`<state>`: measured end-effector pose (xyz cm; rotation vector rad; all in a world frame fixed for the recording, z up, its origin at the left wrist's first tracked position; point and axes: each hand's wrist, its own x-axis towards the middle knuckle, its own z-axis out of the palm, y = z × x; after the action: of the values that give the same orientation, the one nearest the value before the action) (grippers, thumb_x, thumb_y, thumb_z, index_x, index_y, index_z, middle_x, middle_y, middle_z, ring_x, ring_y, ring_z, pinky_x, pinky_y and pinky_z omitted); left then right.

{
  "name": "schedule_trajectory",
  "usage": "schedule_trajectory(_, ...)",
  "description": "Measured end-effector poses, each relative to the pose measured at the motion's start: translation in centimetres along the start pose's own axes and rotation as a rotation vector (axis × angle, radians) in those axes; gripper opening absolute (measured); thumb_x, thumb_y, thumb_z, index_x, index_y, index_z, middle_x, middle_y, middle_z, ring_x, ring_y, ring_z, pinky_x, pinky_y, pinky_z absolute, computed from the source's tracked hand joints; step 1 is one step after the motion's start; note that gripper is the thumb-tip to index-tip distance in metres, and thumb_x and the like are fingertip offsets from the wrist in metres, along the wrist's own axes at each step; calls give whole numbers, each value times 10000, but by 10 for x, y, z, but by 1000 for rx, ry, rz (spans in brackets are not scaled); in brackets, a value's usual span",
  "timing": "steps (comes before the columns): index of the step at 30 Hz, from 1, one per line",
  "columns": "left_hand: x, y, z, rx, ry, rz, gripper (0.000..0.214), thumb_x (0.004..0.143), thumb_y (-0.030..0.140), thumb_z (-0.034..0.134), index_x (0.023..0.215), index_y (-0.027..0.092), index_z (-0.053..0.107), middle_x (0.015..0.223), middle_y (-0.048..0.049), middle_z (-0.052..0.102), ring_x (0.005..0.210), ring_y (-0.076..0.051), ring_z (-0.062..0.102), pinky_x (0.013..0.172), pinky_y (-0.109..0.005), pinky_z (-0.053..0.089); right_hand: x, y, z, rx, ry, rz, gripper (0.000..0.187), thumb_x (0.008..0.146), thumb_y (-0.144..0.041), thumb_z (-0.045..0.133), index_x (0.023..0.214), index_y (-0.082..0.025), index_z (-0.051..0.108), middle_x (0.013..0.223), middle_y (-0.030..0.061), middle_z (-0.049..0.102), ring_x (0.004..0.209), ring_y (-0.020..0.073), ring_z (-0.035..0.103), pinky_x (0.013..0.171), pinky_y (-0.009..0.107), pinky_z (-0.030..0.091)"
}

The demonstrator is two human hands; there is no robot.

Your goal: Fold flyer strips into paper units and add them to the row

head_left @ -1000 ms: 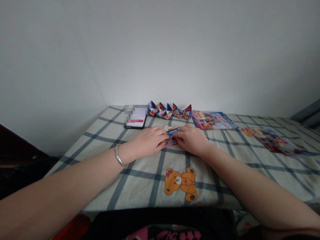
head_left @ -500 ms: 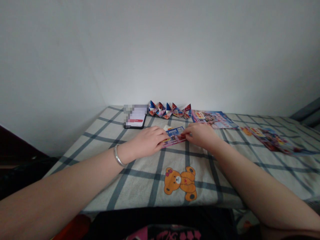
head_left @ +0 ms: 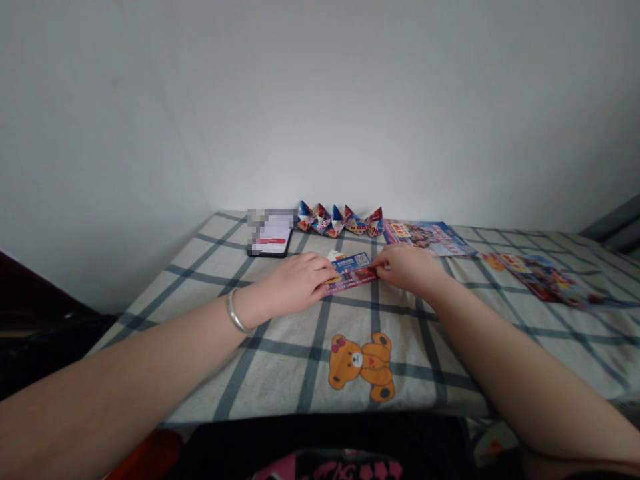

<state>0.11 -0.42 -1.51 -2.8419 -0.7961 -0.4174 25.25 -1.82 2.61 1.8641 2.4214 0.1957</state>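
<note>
The paper [head_left: 351, 270] lies flat on the sheet [head_left: 280, 347], its long axis running from the left hand [head_left: 295, 283] to the right hand [head_left: 407, 267], with the right end angled slightly away. The right fingertips are closed on its right end. The left fingers cover its left end, but I cannot tell whether they pinch it.

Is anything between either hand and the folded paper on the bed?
Nothing visible. The left hand rests on the left end of the paper, and the right hand pinches its right end. The phone and folded shapes lie apart, further back by the wall.
</note>
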Motion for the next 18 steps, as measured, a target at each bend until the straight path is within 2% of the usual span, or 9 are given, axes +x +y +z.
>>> schedule_trajectory(7, -1, -1, 2, -32, 24, 13, 262, 937, 224, 533, 1166, 170, 649, 1115, -85, 640, 1051, -221, 573, 946, -387, 470, 2, 10, 3, -83, -7, 142, 361, 882, -313, 430, 1025, -275, 760, 1079, 73, 737, 944, 265, 685, 757, 357, 513)
schedule_trajectory(12, -1, 0, 1, -27, 12, 2, 271, 934, 210, 520, 1170, 177, 648, 1124, -81, 636, 1056, -220, 569, 951, -383, 466, -3, 1, 5, -55, 124, 0, 370, 915, -287, 412, 1123, -294, 717, 1121, 45, 724, 979, 228, 671, 750, 306, 497)
schedule_trajectory(14, -1, -1, 1, -29, 16, -1, 278, 936, 213, 515, 1179, 187, 646, 1130, -77, 633, 1060, -217, 567, 952, -380, 464, -4, -4, 6, -45, 111, -69, 356, 915, -283, 427, 1110, -285, 725, 1116, 51, 722, 981, 218, 665, 750, 289, 488)
schedule_trajectory(18, -1, 0, 1, -19, 8, -3, 276, 937, 219, 521, 1180, 182, 647, 1130, -81, 634, 1059, -219, 566, 956, -376, 463, -4, -7, 6, -45, 92, -80, 350, 908, -268, 429, 1073, -259, 738, 1116, 55, 715, 992, 217, 659, 764, 293, 491)
